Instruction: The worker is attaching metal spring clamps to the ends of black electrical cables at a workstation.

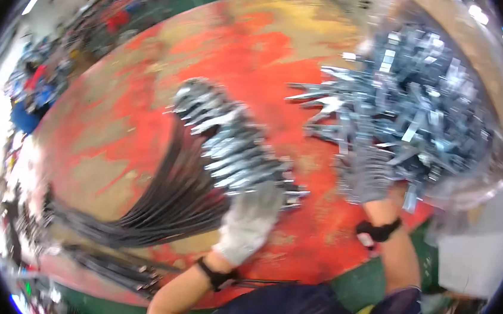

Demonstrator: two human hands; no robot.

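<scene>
A bent row of shiny metal brackets or clips (227, 131) lies on the table left of centre, side by side, with the ends of black cables running up to it. At the row's near end is my left hand (251, 217) in a white glove, touching or very close to the last pieces; its fingers are blurred among the metal. My right hand (369, 173), in a grey glove, is at the near left edge of a big heap of loose metal pieces (423, 106). Motion smears its fingers against the metal, so I cannot make out whether a piece is in them.
The round table (310, 240) has worn red paint. A bundle of black cables (157, 214) fans across its left side, with a second bundle (110, 267) nearer me. Clear plastic sheeting (489, 178) surrounds the heap. A whitish box (473, 260) stands at the right.
</scene>
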